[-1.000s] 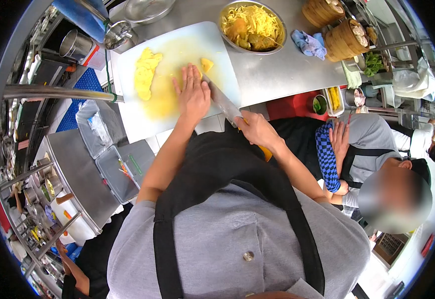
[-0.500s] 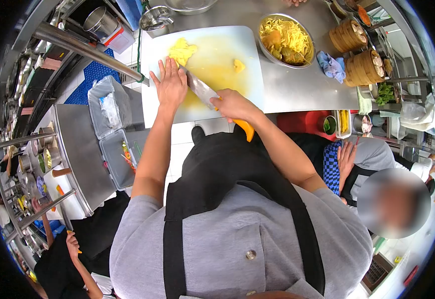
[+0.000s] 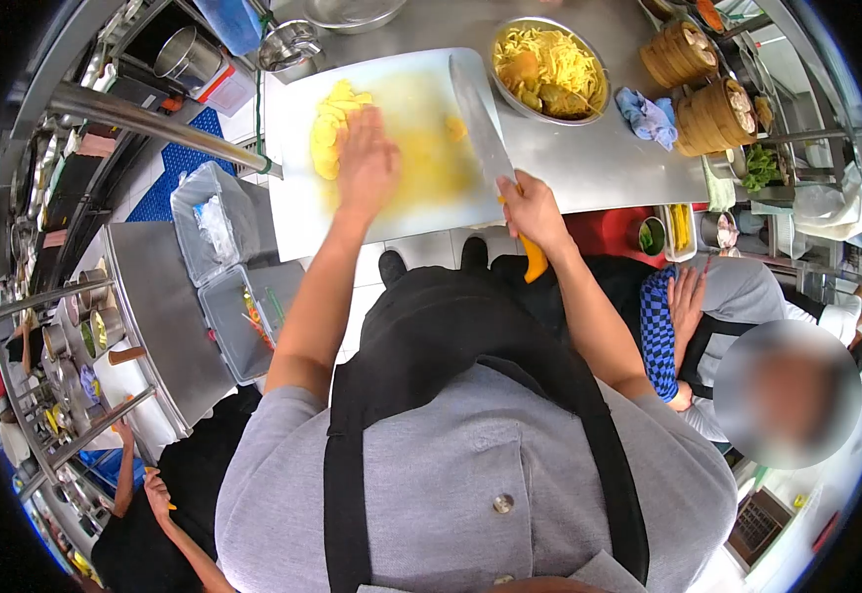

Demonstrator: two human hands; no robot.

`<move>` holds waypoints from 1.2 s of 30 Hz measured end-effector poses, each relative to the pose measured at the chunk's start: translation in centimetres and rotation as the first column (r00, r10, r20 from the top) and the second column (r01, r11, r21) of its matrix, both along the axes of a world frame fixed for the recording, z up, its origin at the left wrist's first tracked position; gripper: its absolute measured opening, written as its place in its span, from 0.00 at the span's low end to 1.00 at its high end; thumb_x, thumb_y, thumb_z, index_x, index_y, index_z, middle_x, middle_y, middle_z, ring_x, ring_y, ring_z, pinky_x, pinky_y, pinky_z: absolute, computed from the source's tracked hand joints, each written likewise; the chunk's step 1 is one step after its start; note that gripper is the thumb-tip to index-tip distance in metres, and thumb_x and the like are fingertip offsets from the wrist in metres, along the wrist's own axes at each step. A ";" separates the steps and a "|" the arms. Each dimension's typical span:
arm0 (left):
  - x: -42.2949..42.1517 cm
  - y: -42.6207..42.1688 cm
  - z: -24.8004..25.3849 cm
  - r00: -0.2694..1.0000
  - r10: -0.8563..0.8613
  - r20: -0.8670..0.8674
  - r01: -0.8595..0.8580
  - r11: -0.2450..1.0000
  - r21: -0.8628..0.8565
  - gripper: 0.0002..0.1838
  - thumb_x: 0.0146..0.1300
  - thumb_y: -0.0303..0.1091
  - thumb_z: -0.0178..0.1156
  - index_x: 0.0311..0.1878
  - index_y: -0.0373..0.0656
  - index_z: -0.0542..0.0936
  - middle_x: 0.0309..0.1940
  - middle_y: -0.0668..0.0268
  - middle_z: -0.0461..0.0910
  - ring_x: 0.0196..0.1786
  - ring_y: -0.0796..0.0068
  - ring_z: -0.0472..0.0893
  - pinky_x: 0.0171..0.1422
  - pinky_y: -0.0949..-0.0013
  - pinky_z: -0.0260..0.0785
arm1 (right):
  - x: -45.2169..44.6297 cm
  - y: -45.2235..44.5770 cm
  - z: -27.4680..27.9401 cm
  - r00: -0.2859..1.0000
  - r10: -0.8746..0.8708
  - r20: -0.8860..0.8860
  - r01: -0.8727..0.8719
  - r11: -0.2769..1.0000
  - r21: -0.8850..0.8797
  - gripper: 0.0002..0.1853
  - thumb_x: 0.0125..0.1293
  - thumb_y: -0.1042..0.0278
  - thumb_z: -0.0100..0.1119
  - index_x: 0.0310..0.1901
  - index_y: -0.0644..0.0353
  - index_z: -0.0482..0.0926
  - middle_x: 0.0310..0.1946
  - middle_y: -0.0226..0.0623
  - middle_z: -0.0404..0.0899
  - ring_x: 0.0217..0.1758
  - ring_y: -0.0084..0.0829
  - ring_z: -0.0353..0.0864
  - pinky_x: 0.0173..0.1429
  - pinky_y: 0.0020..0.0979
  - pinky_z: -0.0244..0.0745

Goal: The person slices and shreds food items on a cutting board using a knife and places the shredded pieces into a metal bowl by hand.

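Observation:
My right hand [image 3: 534, 211] is wrapped round the yellow handle of a broad kitchen knife [image 3: 480, 121]. Its blade points away from me over the right side of the white cutting board [image 3: 297, 222]. Over the board's left half, my left hand [image 3: 368, 166] is open, its fingers stretched out and blurred by motion. Just left of those fingers lies a spread of thin yellow slices [image 3: 328, 128], possibly ginger. A small yellow piece [image 3: 455, 127] sits beside the blade, partly hidden. Yellow juice stains the board's middle.
A metal bowl of yellow shreds [image 3: 551, 61] stands right of the board, with a blue cloth [image 3: 647, 117] and bamboo steamers [image 3: 712, 119] beyond. Metal pans [image 3: 290, 47] sit at the back left. A co-worker [image 3: 688, 296] is close on my right; another works at lower left.
The knife has moved right, away from the slices, and its blade now points away from me. The slices are spread into a longer row, and my left hand has shifted slightly right.

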State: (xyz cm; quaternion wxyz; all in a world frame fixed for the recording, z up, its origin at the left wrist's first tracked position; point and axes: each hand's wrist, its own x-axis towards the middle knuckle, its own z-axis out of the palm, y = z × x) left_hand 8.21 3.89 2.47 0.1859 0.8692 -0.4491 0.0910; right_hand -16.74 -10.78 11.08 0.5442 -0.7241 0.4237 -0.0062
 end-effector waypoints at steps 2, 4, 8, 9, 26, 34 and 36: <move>-3.4 -2.7 0.4 0.941 -0.259 -0.216 0.255 0.966 -0.047 0.36 0.80 0.42 0.45 0.83 0.32 0.57 0.86 0.51 0.55 0.89 0.51 0.47 0.89 0.38 0.32 | 0.9 -1.8 -1.7 0.998 -0.048 0.036 0.050 0.998 -0.049 0.22 0.80 0.56 0.56 0.40 0.73 0.78 0.18 0.43 0.77 0.15 0.33 0.79 0.24 0.38 0.76; -6.2 -5.1 -0.5 0.937 -0.272 -0.218 0.264 0.962 -0.065 0.36 0.80 0.43 0.44 0.83 0.32 0.57 0.86 0.52 0.55 0.89 0.52 0.47 0.89 0.38 0.33 | 2.7 -2.4 -2.8 0.985 -0.121 0.125 0.119 0.993 0.025 0.22 0.80 0.56 0.56 0.39 0.73 0.78 0.18 0.43 0.78 0.15 0.35 0.80 0.25 0.39 0.77; -7.8 -6.7 -0.6 0.964 -0.188 -0.189 0.209 0.973 0.096 0.36 0.81 0.45 0.42 0.84 0.33 0.56 0.86 0.53 0.54 0.89 0.54 0.48 0.89 0.38 0.33 | 5.3 -3.3 -4.1 0.985 -0.119 0.126 0.122 0.992 -0.012 0.22 0.80 0.56 0.54 0.40 0.74 0.78 0.19 0.46 0.79 0.16 0.38 0.81 0.27 0.42 0.78; -7.8 -6.8 -0.8 0.963 -0.191 -0.188 0.213 0.972 0.102 0.36 0.81 0.45 0.42 0.84 0.33 0.56 0.86 0.53 0.54 0.89 0.54 0.48 0.89 0.38 0.33 | 5.6 -3.4 -4.2 0.988 -0.107 0.115 0.109 0.994 -0.015 0.22 0.80 0.56 0.53 0.40 0.74 0.78 0.20 0.48 0.80 0.16 0.40 0.82 0.28 0.43 0.78; -7.7 -6.4 -1.0 0.965 -0.229 -0.127 0.246 0.959 0.140 0.36 0.81 0.46 0.40 0.84 0.34 0.56 0.86 0.54 0.54 0.89 0.57 0.49 0.89 0.37 0.33 | 6.0 -3.6 -3.8 0.996 -0.043 0.082 0.045 0.999 -0.020 0.23 0.80 0.58 0.51 0.46 0.79 0.78 0.22 0.55 0.82 0.18 0.44 0.84 0.30 0.44 0.80; -7.8 -6.3 -1.0 0.965 -0.224 -0.134 0.242 0.961 0.133 0.36 0.81 0.47 0.40 0.84 0.35 0.57 0.86 0.54 0.54 0.89 0.57 0.50 0.89 0.38 0.34 | 6.1 -3.4 -4.3 0.993 -0.074 0.092 0.074 0.997 0.003 0.22 0.79 0.59 0.51 0.45 0.78 0.78 0.21 0.54 0.82 0.17 0.43 0.84 0.28 0.44 0.79; -7.7 -6.3 -0.9 0.964 -0.224 -0.141 0.242 0.961 0.131 0.36 0.81 0.47 0.40 0.84 0.35 0.57 0.86 0.54 0.54 0.89 0.57 0.50 0.89 0.38 0.34 | 6.1 -3.5 -4.3 0.994 -0.065 0.087 0.065 0.998 -0.004 0.22 0.79 0.59 0.51 0.44 0.78 0.78 0.21 0.54 0.81 0.17 0.43 0.84 0.28 0.44 0.79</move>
